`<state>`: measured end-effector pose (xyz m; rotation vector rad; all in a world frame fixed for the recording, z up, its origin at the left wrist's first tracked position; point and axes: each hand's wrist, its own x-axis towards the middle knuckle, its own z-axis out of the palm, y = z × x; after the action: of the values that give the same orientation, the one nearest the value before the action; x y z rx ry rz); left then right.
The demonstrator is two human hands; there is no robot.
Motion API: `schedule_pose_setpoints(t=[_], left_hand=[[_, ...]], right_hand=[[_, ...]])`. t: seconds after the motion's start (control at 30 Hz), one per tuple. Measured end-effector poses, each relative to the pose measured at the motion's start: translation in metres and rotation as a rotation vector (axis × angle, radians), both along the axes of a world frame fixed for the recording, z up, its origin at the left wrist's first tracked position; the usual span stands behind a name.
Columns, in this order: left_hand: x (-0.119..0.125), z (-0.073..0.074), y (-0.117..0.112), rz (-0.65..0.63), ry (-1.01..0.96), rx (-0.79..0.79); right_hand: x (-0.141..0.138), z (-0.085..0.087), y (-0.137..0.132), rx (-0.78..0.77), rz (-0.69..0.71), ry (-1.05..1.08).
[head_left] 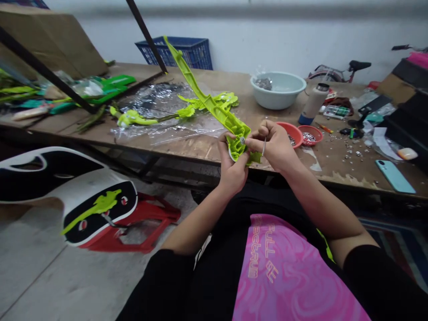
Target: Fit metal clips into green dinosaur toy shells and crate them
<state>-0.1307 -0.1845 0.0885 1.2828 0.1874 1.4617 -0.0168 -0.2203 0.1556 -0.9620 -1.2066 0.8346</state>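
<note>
Over the front edge of the workbench, my left hand (232, 171) is wrapped round the wide end of a long lime-green plastic part (214, 107). This part slants up to the left, with its ribbed, hollow side showing. At its wide end sits a small silver metal piece (242, 140), beside the thumb tip of my right hand (276, 145). The right fingers are closed in a pinch, and a thin metal rod (264, 147) sticks down from them. Whether those fingertips also grip the silver piece, I cannot tell.
Red bowls (310, 135) of small metal parts stand right of my hands, a pale blue basin (278, 91) and bottle (313, 104) behind. More green parts (133, 118) lie on plastic film at left. A phone (394, 176) is near the right edge. A red stool (154, 223) stands below.
</note>
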Motion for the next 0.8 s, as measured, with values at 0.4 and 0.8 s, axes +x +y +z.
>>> schedule_pose_setpoints(t=[0.4, 0.8], left_hand=[[0.001, -0.008, 0.001, 0.078, 0.083, 0.131], [-0.004, -0.025, 0.014, 0.037, 0.183, 0.164]], right_hand=[[-0.001, -0.001, -0.019, 0.139, -0.167, -0.212], [0.020, 0.012, -0.013, 0.008, 0.006, -0.290]])
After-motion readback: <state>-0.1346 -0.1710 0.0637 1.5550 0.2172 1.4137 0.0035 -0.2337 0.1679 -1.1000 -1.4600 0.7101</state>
